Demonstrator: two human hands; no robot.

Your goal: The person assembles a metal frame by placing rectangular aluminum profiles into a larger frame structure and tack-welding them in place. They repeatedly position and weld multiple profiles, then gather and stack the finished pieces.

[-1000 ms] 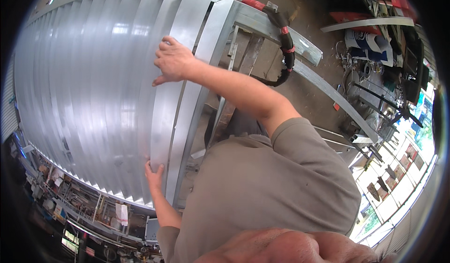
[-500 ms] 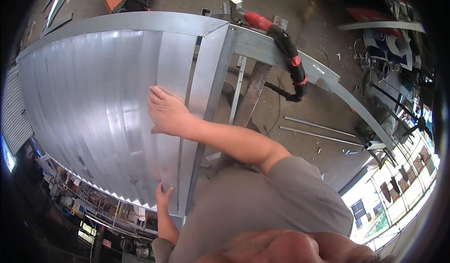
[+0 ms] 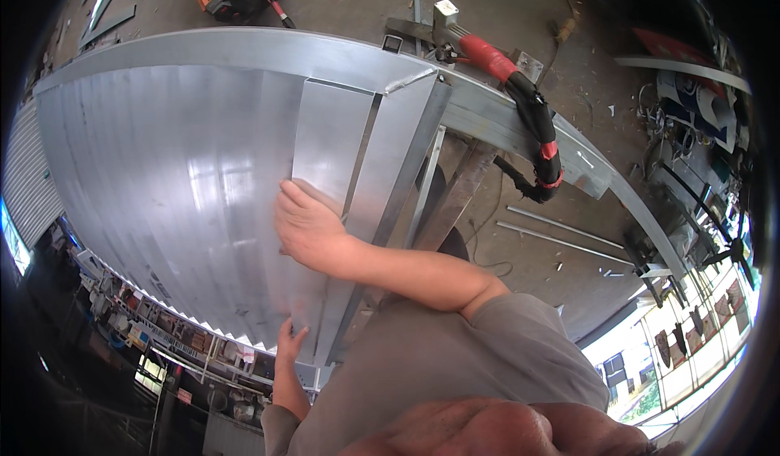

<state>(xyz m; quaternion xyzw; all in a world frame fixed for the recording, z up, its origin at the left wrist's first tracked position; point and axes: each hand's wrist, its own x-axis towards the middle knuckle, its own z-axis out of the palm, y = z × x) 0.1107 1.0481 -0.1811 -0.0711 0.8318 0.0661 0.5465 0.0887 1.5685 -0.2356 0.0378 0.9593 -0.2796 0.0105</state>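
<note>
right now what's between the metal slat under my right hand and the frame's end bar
The head view shows a narrow dark gap between metal slat and end bar.

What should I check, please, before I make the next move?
1. Right hand on the wide metal slat: ok.
2. Left hand grip: cannot tell; its contact is not clear.
3. Hands protected: not ok, both are bare.
4. Slat flush with the edge bar: not ok, a dark gap shows between them.
5. Red and black cable clear of both hands: ok, it is draped over the beam.
</note>
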